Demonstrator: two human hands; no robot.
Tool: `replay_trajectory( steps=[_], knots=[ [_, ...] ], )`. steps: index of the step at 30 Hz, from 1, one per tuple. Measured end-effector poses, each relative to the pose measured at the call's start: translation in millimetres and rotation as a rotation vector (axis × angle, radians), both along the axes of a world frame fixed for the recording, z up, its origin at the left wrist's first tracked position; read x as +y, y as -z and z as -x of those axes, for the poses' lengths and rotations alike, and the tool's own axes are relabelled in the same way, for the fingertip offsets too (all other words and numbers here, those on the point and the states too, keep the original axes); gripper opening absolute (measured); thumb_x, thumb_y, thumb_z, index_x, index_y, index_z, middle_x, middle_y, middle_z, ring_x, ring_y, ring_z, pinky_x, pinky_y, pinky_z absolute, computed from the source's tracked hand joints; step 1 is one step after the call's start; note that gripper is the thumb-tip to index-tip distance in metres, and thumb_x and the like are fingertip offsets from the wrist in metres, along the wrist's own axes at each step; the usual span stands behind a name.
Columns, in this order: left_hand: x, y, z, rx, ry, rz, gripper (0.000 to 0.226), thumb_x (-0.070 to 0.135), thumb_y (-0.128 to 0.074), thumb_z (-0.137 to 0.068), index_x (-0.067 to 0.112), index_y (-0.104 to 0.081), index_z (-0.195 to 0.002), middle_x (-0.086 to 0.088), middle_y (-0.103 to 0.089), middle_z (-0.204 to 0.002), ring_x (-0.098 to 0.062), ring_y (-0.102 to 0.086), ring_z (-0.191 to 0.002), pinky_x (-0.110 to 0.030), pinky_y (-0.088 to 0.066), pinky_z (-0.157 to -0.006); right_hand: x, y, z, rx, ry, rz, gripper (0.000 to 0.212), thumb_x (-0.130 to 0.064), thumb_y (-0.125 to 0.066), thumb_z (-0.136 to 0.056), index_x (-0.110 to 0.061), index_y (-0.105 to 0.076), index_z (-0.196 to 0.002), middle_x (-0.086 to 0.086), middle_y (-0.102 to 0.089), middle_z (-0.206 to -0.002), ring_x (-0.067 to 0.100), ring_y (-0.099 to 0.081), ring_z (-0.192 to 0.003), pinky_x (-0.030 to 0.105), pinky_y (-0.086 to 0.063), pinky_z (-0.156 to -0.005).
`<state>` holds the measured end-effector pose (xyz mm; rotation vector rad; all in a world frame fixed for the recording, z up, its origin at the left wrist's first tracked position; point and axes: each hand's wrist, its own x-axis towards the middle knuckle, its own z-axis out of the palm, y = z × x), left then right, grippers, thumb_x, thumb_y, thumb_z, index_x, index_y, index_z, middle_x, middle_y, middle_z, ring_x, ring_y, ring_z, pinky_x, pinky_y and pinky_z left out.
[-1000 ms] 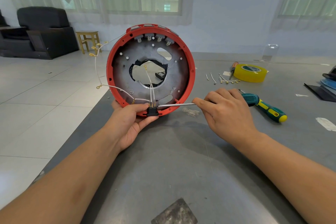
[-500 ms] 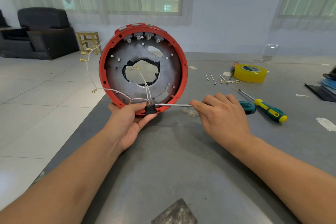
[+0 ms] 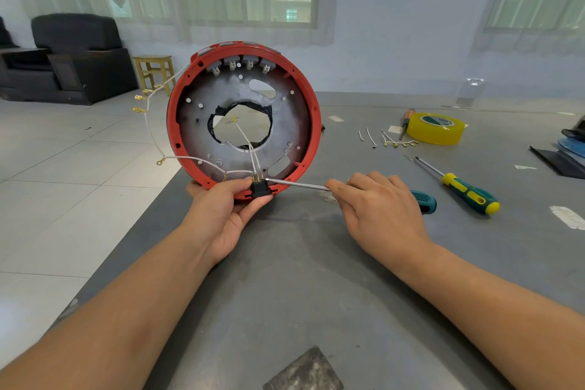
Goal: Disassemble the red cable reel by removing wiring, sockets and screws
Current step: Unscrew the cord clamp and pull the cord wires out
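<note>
The red cable reel [image 3: 311,123] stands on edge at the table's left side, its grey inner plate facing me. My left hand [image 3: 226,214] grips its lower rim and pinches a small black switch [image 3: 260,189] with white wires [image 3: 253,152] running from it. More white wires with brass terminals [image 3: 148,123] hang off the reel's left side. My right hand [image 3: 380,209] holds a teal-handled screwdriver [image 3: 297,184], its tip at the switch's terminals. Grey sockets [image 3: 240,65] sit inside the reel's top rim.
A green and yellow screwdriver [image 3: 465,190] lies to the right on the grey table [image 3: 316,294]. Behind it are a yellow tape roll [image 3: 435,128], another screwdriver [image 3: 406,119] and several loose wire pieces [image 3: 389,139]. The table's left edge drops to a tiled floor. Dark items lie at far right.
The reel has shifted left and tilted slightly. The screwdriver tip has stayed at the switch in my left hand.
</note>
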<state>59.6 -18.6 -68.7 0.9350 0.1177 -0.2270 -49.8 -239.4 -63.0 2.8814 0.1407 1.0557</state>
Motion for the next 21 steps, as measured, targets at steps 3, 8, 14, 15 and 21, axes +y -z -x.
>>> replay_trajectory(
  steps=[3,8,14,15,21],
  knots=[
    [-1,-1,1,-0.018,-0.011,-0.009,0.061,-0.014,-0.063,-0.093,0.01,-0.039,-0.144,-0.026,-0.071,-0.125,-0.039,-0.078,-0.101,-0.04,-0.066,-0.064,-2,-2,-1,-0.044,0.004,0.022,0.024,-0.022,-0.064,-0.098,-0.029,-0.072,-0.119,-0.001,-0.067,-0.088,0.028,-0.06,-0.08,0.039,-0.041,-0.072],
    [2,-2,1,-0.034,0.008,-0.038,0.06,-0.014,-0.063,-0.093,0.014,-0.04,-0.14,-0.026,-0.072,-0.124,-0.039,-0.078,-0.1,-0.04,-0.066,-0.063,-17,-6,-4,-0.177,0.009,0.135,0.02,-0.019,-0.07,-0.095,-0.028,-0.075,-0.112,0.0,-0.065,-0.084,0.03,-0.058,-0.078,0.041,-0.039,-0.073],
    [4,-2,0,-0.065,0.066,-0.093,0.06,-0.015,-0.064,-0.092,0.017,-0.042,-0.139,-0.024,-0.076,-0.114,-0.038,-0.08,-0.092,-0.043,-0.066,-0.064,-27,-9,-5,-0.156,-0.033,0.211,0.023,-0.018,-0.066,-0.097,-0.027,-0.073,-0.117,0.002,-0.065,-0.086,0.031,-0.059,-0.084,0.043,-0.041,-0.077],
    [5,-2,-1,-0.064,0.07,-0.102,0.06,-0.015,-0.064,-0.092,0.017,-0.043,-0.138,-0.023,-0.076,-0.115,-0.037,-0.08,-0.092,-0.043,-0.066,-0.064,-27,-9,-5,-0.157,-0.036,0.215,0.023,-0.018,-0.067,-0.096,-0.026,-0.073,-0.116,0.002,-0.065,-0.086,0.031,-0.06,-0.084,0.043,-0.041,-0.077],
    [6,-2,-2,-0.052,0.092,-0.119,0.056,-0.015,-0.063,-0.093,0.017,-0.048,-0.136,-0.023,-0.075,-0.119,-0.036,-0.08,-0.094,-0.043,-0.066,-0.063,-27,-9,-6,-0.163,-0.055,0.223,0.023,-0.018,-0.069,-0.094,-0.024,-0.074,-0.116,0.003,-0.067,-0.086,0.031,-0.061,-0.084,0.043,-0.043,-0.076]
  ],
)
